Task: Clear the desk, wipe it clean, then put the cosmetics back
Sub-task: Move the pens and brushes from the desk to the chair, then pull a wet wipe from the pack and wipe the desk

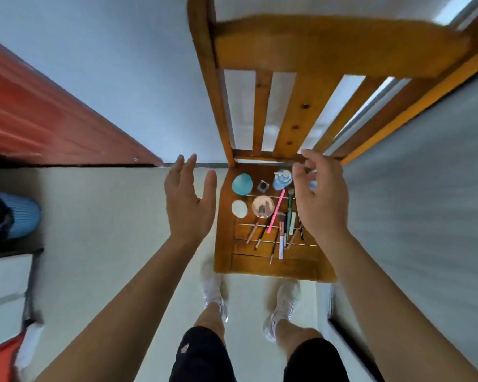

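Note:
The cosmetics lie on the seat of a wooden chair (pixel 262 267) below me. Among them are a teal sponge (pixel 242 184), a white round pad (pixel 239 208), a round pink compact (pixel 263 206), a small dark jar (pixel 263 186), a pale blue pump bottle (pixel 282 179), a pink stick (pixel 276 211) and several brushes (pixel 281 230). My left hand (pixel 189 208) hovers open left of the seat, holding nothing. My right hand (pixel 322 197) hangs above the seat's right side, fingers loosely curled and apart, empty. It hides part of the brushes and a small blue item.
The chair's slatted back (pixel 287 78) rises in front of me against a white wall. A grey surface (pixel 425 202) runs along the right, a red-brown one (pixel 39 119) at the left. My feet in white shoes (pixel 282 307) stand on pale floor. A blue slipper (pixel 22 213) lies far left.

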A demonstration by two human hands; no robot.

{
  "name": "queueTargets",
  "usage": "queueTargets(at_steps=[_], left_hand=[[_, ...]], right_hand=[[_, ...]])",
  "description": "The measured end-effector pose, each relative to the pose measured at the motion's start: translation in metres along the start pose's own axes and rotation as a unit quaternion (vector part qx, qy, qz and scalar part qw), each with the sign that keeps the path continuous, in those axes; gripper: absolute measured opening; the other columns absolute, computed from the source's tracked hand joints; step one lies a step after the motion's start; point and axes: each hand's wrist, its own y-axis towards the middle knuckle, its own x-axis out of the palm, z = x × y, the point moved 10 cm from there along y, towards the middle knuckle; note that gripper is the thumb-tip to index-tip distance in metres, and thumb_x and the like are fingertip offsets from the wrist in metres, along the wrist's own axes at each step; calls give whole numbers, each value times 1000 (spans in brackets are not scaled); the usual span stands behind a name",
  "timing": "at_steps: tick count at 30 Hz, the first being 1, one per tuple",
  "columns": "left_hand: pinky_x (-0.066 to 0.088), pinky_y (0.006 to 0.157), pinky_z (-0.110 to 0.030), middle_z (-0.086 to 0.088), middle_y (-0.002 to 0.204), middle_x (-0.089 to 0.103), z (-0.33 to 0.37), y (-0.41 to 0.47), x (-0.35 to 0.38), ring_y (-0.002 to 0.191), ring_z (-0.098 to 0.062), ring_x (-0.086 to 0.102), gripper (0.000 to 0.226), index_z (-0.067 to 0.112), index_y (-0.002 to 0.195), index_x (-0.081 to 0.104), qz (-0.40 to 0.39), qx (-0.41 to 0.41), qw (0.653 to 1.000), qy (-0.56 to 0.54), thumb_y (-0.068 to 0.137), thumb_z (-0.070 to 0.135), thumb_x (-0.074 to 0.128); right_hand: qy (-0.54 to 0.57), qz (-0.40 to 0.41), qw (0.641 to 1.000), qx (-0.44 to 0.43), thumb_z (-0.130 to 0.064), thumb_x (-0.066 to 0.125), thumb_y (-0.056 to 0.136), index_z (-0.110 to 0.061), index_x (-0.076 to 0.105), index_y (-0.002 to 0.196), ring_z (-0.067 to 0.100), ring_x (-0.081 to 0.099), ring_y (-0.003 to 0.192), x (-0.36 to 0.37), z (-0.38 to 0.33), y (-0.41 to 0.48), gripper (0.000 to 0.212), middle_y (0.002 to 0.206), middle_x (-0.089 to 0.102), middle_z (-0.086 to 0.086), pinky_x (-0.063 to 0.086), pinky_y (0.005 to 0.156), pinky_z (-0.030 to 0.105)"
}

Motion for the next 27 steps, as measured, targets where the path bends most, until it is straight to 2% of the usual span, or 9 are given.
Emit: queueTargets(at_steps=[5, 7, 9, 11, 14, 18, 21, 23, 27], left_hand=[[30, 116, -52, -12, 158, 34, 59, -24, -178, 146, -30, 30, 59, 12, 150, 40, 101, 87, 990, 50, 102, 46, 43], [26, 117, -51, -12, 160, 30, 58, -45, -250, 147, -32, 27, 59, 14, 151, 38, 146, 80, 981, 98, 102, 49, 40], [25, 115, -51, -10, 160, 29, 46, -70, -319, 145, -31, 28, 58, 18, 151, 37, 205, 58, 969, 128, 102, 49, 42], [28, 113, -50, -9, 158, 34, 28, -99, -376, 142, -30, 33, 56, 18, 149, 40, 256, 42, 957, 128, 102, 49, 42], [31, 113, -50, -11, 155, 39, -11, -144, -443, 141, -31, 37, 60, 15, 148, 44, 302, 19, 945, 126, 100, 50, 40], [34, 112, -53, -15, 154, 40, -80, -196, -525, 140, -35, 39, 65, 12, 146, 47, 344, -2, 929, 135, 98, 53, 35], [34, 111, -51, -16, 153, 41, -143, -236, -594, 139, -37, 39, 64, 11, 146, 47, 376, -20, 913, 155, 98, 52, 36], [33, 112, -50, -15, 154, 39, -187, -263, -642, 141, -35, 37, 63, 13, 147, 45, 395, -39, 901, 176, 98, 52, 36], [32, 112, -51, -12, 156, 36, -270, -314, -722, 142, -33, 34, 59, 17, 148, 42, 427, -95, 875, 207, 100, 51, 36]], right_hand=[[47, -28, 989, -139, -51, 42, 104, -32, 56, 131, -2, 50, 99, -32, -172, -6, 37, 128, 55, -6, 36, 73, 7], [63, -56, 977, -194, -50, 42, 104, -33, 56, 131, -3, 50, 99, -34, -238, -21, 36, 133, 54, -4, 32, 71, 5], [78, -90, 961, -249, -51, 43, 103, -35, 53, 134, -1, 54, 100, -31, -300, -44, 35, 140, 50, -5, 33, 74, 4], [92, -102, 942, -306, -49, 44, 103, -36, 50, 136, 1, 58, 101, -29, -354, -71, 36, 141, 47, -6, 41, 77, 9], [118, -116, 908, -385, -45, 47, 103, -33, 49, 136, 3, 60, 99, -15, -422, -126, 35, 133, 49, -8, 46, 74, 14], [144, -141, 872, -446, -42, 51, 101, -30, 53, 134, 5, 62, 100, 30, -501, -215, 35, 127, 52, -9, 49, 77, 22], [155, -153, 852, -475, -41, 53, 100, -28, 55, 135, 4, 61, 99, 72, -565, -284, 37, 126, 54, -9, 49, 80, 22], [157, -164, 837, -498, -39, 56, 100, -27, 55, 135, 5, 61, 100, 103, -608, -331, 37, 126, 54, -9, 46, 79, 18], [153, -207, 807, -531, -39, 56, 98, -26, 56, 134, 2, 59, 99, 164, -681, -422, 38, 127, 54, -10, 34, 75, -3]])
